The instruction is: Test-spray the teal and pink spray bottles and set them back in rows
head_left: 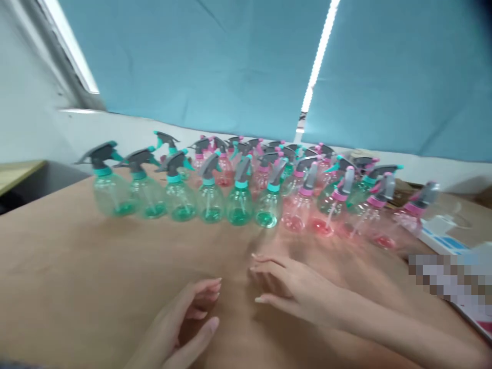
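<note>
My left hand [184,323] hovers low over the brown table [77,266] near the front edge, fingers loosely curled and apart, holding nothing. My right hand [292,289] lies just right of it, fingers stretched out flat toward the left, also holding nothing. Beyond both hands stands a crowd of small clear spray bottles with grey triggers. The green spray bottles [209,197] with teal collars fill the left and middle. The pink spray bottles [321,205] with pink collars fill the right. Neither hand touches a bottle. The picture is blurred by motion.
A white and blue flat box [442,238] lies at the table's right edge. Blue curtains [215,61] hang behind the table, with a bright gap of light between them. A white wall and another tabletop [19,171] are at the far left.
</note>
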Available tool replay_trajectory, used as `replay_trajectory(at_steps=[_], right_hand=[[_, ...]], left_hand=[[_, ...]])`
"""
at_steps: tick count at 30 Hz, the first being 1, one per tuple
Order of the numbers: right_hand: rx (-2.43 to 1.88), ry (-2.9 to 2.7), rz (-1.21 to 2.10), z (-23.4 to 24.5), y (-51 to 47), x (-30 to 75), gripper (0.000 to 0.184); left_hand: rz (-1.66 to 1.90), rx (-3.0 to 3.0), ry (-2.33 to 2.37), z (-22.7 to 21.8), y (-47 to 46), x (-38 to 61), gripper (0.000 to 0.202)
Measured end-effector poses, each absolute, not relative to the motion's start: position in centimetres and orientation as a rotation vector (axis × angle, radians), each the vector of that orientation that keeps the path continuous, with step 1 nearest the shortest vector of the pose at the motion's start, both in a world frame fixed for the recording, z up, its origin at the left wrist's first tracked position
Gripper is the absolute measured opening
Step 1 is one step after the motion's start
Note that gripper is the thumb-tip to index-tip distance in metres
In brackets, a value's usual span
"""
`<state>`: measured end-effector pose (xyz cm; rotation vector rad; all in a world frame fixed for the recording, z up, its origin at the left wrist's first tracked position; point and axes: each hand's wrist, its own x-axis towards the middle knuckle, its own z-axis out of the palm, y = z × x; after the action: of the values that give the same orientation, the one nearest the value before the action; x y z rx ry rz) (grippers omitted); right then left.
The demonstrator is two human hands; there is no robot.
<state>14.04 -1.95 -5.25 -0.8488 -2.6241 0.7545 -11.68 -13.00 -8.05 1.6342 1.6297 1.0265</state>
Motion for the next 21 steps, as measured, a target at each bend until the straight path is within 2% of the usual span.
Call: replay_trajectory(at_steps=[9,21], right_hand=[[-0.615,-2.622,0.839,-7.0,-1.5,3.4,0.046],[-0.612,-2.662,0.741,-8.4,-1.6,-2.9,0.059]], left_hand=[[1.165,1.305,1.684,-7.4,-14.5,-19.4,0.028],[1.444,1.161,1.97,-5.1,-7.5,-30.8,0.031]])
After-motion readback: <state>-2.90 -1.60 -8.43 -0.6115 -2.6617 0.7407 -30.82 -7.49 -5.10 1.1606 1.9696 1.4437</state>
